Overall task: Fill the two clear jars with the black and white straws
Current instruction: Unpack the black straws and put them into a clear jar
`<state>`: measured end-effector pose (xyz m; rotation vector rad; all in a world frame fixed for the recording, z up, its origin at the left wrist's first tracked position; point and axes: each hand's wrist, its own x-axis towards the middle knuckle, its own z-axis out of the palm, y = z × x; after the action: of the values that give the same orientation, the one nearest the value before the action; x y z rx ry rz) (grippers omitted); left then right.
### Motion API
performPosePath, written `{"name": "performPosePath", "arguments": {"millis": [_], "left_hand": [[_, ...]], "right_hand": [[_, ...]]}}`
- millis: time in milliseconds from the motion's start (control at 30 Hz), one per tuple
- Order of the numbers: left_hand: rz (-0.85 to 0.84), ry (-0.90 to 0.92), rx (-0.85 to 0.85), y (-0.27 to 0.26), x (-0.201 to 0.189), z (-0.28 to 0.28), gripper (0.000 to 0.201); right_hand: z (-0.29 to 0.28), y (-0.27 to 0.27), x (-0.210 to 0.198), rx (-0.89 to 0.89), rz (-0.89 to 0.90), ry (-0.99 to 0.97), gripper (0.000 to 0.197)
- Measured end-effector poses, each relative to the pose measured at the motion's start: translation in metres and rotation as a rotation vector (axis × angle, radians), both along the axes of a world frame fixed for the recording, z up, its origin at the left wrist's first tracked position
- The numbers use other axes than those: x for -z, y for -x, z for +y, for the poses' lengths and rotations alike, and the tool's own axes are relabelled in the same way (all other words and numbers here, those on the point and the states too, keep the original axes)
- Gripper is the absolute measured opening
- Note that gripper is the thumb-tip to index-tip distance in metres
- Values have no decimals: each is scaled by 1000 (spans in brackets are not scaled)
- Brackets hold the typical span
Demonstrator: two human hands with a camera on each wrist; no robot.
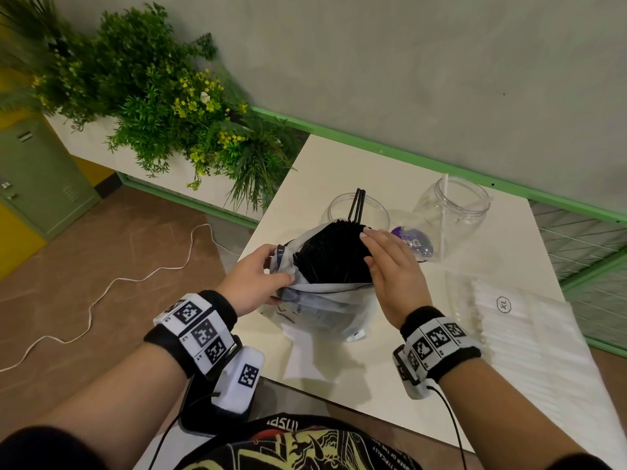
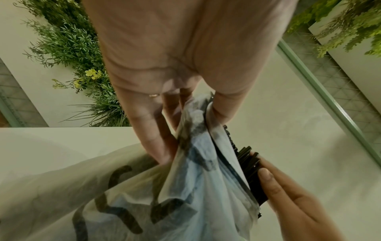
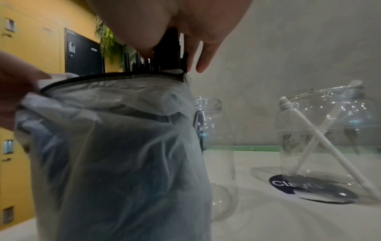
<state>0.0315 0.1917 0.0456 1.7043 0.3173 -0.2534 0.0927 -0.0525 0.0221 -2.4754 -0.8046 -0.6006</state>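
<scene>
A clear plastic bag [image 1: 325,300] full of black straws [image 1: 332,256] stands in the middle of the white table [image 1: 339,164]. My left hand [image 1: 278,266] grips the bag's bunched left rim [image 2: 198,133]. My right hand [image 1: 368,249] holds a bunch of the black straws [image 3: 171,53] between thumb and fingers at the bag's mouth. Behind the bag stands a clear jar [image 1: 356,212] with a few black straws [image 1: 358,203] in it. To its right, a second clear jar [image 1: 454,212] holds a white straw [image 3: 321,140].
A pack of white straws [image 1: 529,334] lies at the table's right front. A dark round coaster [image 1: 415,244] sits under the right jar. Planters with green plants [image 1: 163,106] stand to the left, and a white cable [image 1: 101,293] trails over the floor.
</scene>
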Motion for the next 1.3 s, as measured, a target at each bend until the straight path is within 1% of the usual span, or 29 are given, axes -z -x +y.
{"name": "performPosePath", "arguments": {"millis": [100, 233, 300, 367, 400, 500, 533, 567, 633, 700, 733, 767, 833, 867, 900, 967, 1033, 1067, 1133, 1200, 1300], "left_hand": [[4, -1, 7, -1, -1, 0, 29], [-3, -6, 24, -3, -1, -1, 32], [-5, -12, 30, -4, 0, -2, 32], [-16, -22, 42, -4, 0, -3, 31], [-20, -24, 48, -4, 0, -3, 30], [-23, -18, 47, -3, 0, -3, 28], [-22, -19, 45, -2, 0, -2, 28], [-22, -20, 43, -2, 0, -2, 29], [-30, -28, 43, -1, 0, -1, 31], [-44, -53, 45, -1, 0, -1, 39], [-52, -75, 50, 0, 0, -1, 45], [-56, -98, 54, 0, -1, -1, 51], [-58, -127, 62, 0, -1, -1, 58], [-62, -137, 67, 0, 0, -1, 59], [-61, -148, 69, 0, 0, -1, 60], [-62, -157, 74, 0, 0, 0, 62], [-55, -145, 64, 0, 0, 0, 63], [-49, -126, 60, 0, 0, -1, 61], [-33, -79, 63, 0, -1, -2, 56], [-27, -49, 75, -1, -1, -3, 54], [-37, -45, 94, -3, 2, -4, 48]], "right_hand": [[-4, -1, 5, 20, -9, 99, 44], [-2, 2, -3, 14, 51, 26, 51], [4, 5, -5, 2, 62, 53, 52], [13, 5, -5, 33, 74, 79, 57], [18, 3, -4, 59, 71, 45, 55], [23, -5, -5, 129, 83, -192, 29], [22, -7, -6, 134, 112, -248, 27], [22, -9, -5, 132, 141, -269, 30], [20, -9, -5, 145, 144, -204, 40], [23, -2, -12, 152, 37, -141, 42], [26, 5, -17, 116, -29, -155, 39], [31, 14, -21, 39, -83, -184, 35], [40, 34, -20, -178, -112, -189, 24], [44, 42, -16, -255, -75, -146, 20], [46, 47, -11, -286, -11, -101, 20], [46, 49, -2, -237, 129, -92, 21], [44, 45, 0, -146, 223, -159, 19], [44, 43, -1, -106, 264, -170, 24], [47, 40, -4, -55, 351, -136, 43], [51, 38, -8, -26, 429, -102, 57], [59, 35, -12, 20, 541, -115, 67]]}}
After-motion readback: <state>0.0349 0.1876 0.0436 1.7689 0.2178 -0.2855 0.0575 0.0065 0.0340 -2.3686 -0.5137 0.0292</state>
